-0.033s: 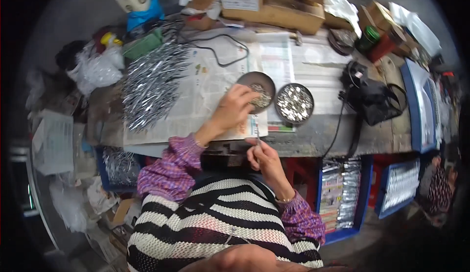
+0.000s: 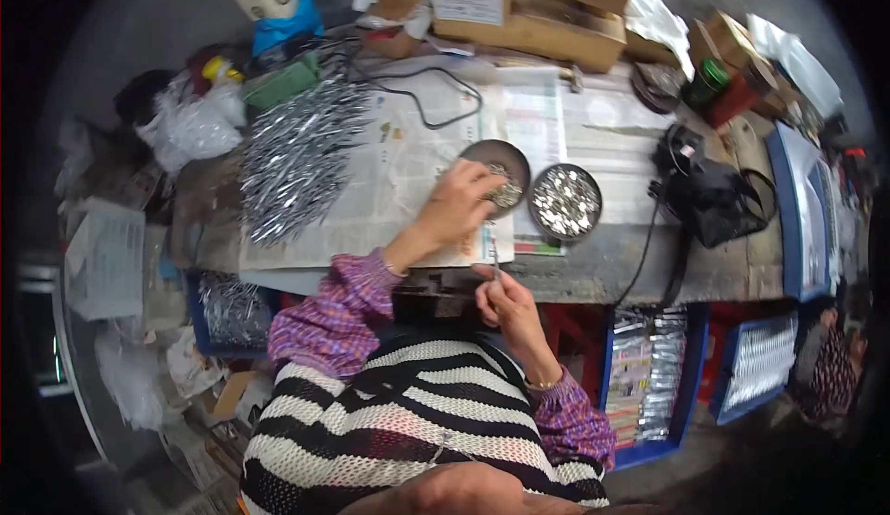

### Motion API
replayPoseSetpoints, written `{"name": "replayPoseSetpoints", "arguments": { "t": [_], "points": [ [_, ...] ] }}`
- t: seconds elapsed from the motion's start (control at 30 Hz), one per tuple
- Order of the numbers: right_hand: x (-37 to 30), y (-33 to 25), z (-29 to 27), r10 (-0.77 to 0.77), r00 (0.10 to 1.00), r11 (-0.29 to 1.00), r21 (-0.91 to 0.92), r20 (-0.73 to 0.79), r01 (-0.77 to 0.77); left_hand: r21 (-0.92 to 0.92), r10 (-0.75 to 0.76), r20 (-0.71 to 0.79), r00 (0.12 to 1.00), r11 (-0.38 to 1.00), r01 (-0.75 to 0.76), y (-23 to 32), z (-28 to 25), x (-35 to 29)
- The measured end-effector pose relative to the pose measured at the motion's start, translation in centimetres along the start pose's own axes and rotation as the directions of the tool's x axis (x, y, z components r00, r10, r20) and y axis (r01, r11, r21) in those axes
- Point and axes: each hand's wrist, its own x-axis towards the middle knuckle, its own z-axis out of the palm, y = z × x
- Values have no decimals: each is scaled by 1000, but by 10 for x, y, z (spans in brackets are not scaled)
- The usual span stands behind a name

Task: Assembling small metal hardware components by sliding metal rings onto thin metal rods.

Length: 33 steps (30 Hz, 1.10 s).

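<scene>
My left hand [image 2: 457, 203] reaches over a dark round bowl [image 2: 508, 153] of small metal parts [image 2: 503, 194]. Its fingers are bent and drawn together at the parts; what they pinch, if anything, is hidden. Closer to me, at the table's front edge, my right hand [image 2: 509, 304] is closed around a slim silver metal piece [image 2: 495, 260] that points away from me. A second dark bowl [image 2: 598, 211] just to the right holds shiny, flat metal bits [image 2: 565, 198]. To the left, a large heap of thin, pointed silver pieces [image 2: 301, 158] lies on newspaper [image 2: 394, 177].
A black bag [image 2: 709, 190] with a strap sits on the table's right. Cardboard boxes [image 2: 528, 38] line the back, with a black cable [image 2: 431, 98] before them. Below the front edge are blue trays of silver pieces [image 2: 667, 376]. Another person [image 2: 830, 367] is at far right.
The whole view has shifted slightly, so things sit a little farther right and lower. Both hands keep nearly the same places by the bowl and the table edge.
</scene>
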Motion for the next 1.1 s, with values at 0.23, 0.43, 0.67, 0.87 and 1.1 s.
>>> {"name": "replayPoseSetpoints", "arguments": {
  "t": [0.23,0.43,0.67,0.87,1.1],
  "points": [
    [-6,4,-19,-76,996,992,104,52,70,122,-48,-17,999,991,50,0,23,1],
    [-3,6,-22,-150,988,989,4,-23,150,24,-47,-75,996,999,49,-9,25,3],
    [-2,4,-26,-158,985,987,31,-68,160,-312,-291,-49,956,913,262,-14,12,7],
    [-2,6,-22,-182,975,981,49,-128,189,-464,-409,-16,912,811,356,-29,20,0],
    [0,6,-17,-193,974,978,60,-121,201,-476,-442,43,896,779,407,-17,7,3]
  ]
}}
